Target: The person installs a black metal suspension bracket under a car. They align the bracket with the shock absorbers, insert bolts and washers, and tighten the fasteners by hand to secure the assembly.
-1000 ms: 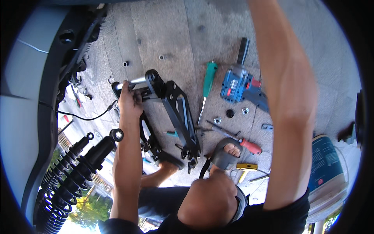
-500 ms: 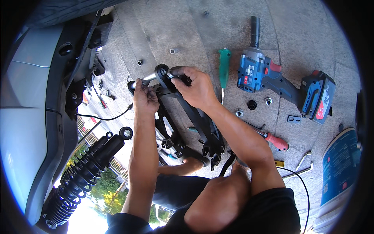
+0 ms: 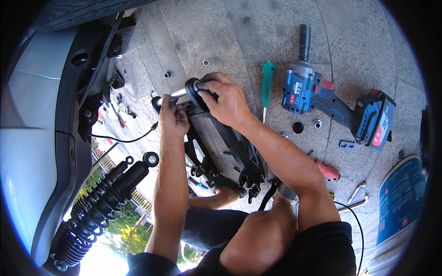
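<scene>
A black metal swingarm (image 3: 228,138) stands in front of me, its two ring-shaped ends uppermost. Across the gap between the rings runs a shiny metal tube (image 3: 178,93). My left hand (image 3: 174,115) is closed, thumb and fingers pinching at the left ring. My right hand (image 3: 225,99) is closed on a short metal sleeve (image 3: 196,86) at the outer face of the right ring. How deep this sleeve sits in the ring is hidden by the fingers.
On the paved floor to the right lie a blue impact wrench (image 3: 299,87), a green-handled screwdriver (image 3: 267,85), a red-handled screwdriver (image 3: 328,170) and a blue bucket (image 3: 400,198). At left are a vehicle's panel (image 3: 32,161) and a black coil-spring shock absorber (image 3: 106,207). A small metal sleeve (image 3: 167,74) lies beyond my hands.
My right hand has moved slightly left and closer against the right ring, so less of the sleeve shows. The left hand stays at the left ring.
</scene>
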The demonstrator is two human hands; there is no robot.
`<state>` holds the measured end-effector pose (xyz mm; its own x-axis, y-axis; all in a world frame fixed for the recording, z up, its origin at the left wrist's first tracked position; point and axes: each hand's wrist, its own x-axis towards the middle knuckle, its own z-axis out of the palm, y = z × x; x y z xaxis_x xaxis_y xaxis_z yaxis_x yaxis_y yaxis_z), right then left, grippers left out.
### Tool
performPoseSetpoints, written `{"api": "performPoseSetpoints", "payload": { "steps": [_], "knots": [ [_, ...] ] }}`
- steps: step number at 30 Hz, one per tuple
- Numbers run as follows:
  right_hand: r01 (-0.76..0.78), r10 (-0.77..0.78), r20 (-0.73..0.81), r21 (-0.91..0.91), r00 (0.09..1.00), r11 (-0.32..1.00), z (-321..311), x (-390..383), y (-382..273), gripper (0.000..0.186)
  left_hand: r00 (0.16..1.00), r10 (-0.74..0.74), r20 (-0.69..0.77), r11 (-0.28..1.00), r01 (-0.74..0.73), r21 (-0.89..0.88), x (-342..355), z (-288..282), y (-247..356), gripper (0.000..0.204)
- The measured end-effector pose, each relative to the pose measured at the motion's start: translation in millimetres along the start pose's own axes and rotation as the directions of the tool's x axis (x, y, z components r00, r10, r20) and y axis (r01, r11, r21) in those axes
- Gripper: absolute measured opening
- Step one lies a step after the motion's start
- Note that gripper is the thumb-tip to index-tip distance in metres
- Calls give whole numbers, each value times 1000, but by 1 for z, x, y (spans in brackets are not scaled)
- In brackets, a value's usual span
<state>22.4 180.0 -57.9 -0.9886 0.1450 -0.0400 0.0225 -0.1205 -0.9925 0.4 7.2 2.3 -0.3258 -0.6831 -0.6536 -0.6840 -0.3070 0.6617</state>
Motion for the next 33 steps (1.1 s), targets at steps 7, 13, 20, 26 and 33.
{"api": "performPoseSetpoints", "payload": {
  "steps": [7, 13, 20, 26, 33],
  "knots": [
    [3, -2, 18, -32, 1000, 999, -1, 1, -7, 17, 999, 13, 42, 999, -11, -43, -2, 0, -1, 28],
    [-168, 157, 102, 103, 982, 980, -3, 2, -8, 18, 993, 10, 115, 1000, -7, -25, -4, 1, 0, 25],
    [-91, 79, 69, 195, 994, 977, -1, 4, 1, 14, 996, -16, 91, 998, 21, -56, -3, 1, -1, 23],
    [-6, 0, 62, 102, 998, 995, 1, 4, 3, 14, 994, -17, 108, 998, 24, -58, -3, 1, 0, 24],
    [-22, 7, 163, 92, 987, 996, -5, 7, 3, 15, 997, -4, 78, 997, 9, -74, -9, 5, 1, 25]
  ]
}}
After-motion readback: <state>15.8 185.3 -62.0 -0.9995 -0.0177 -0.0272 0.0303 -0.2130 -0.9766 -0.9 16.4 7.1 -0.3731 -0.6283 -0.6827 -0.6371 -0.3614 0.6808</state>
